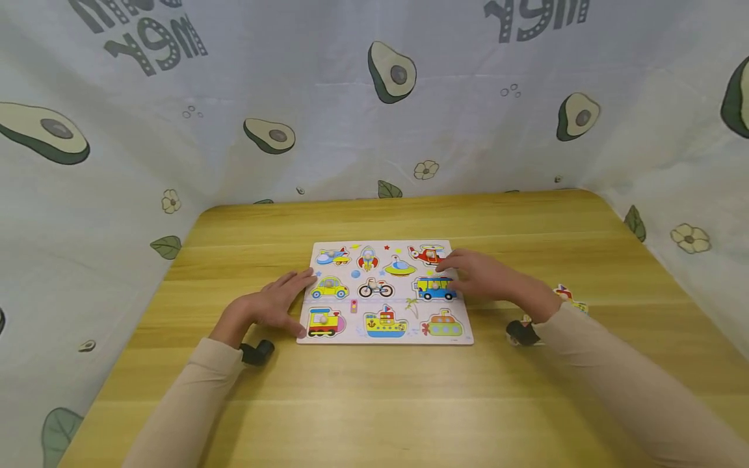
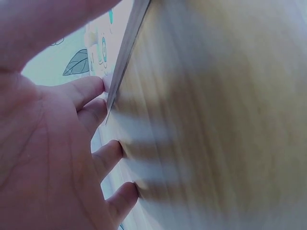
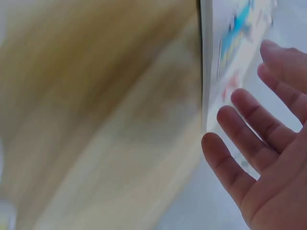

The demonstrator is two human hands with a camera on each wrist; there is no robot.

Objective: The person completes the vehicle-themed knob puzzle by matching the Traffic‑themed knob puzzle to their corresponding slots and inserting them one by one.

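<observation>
Two bare hands flank a flat white rectangular puzzle board printed with bright vehicles [image 1: 355, 328], which lies mid-table on a yellowish wood-grain tabletop [image 1: 380, 403]. From my end, the left hand [image 1: 275, 302] shows fingers spread, gripping nothing; index fingertip and thumb lie at the board's left edge. Left wrist view has two fingertips against that edge, the others lower on the wood, the thumb cut off by the frame. Right hand [image 1: 482, 276] is loose, fingers apart and nearly straight, holding nothing; its tips overlap the red helicopter picture [image 1: 430, 255] and the right end of the blue-and-yellow bus picture [image 1: 433, 289]. Whether they touch the board, I cannot tell. Right wrist view blurs the printing past reading. Beyond the right wrist, small multicoloured flat pieces [image 1: 569, 294] are partly covered by the forearm; count uncertain. Black wrist device [image 1: 257, 353] sits half behind the left cuff. Both beige sleeves [image 1: 181, 396] run out of frame. White avocado-print cloth [image 1: 328, 84] behind, its upper lettering cropped.
</observation>
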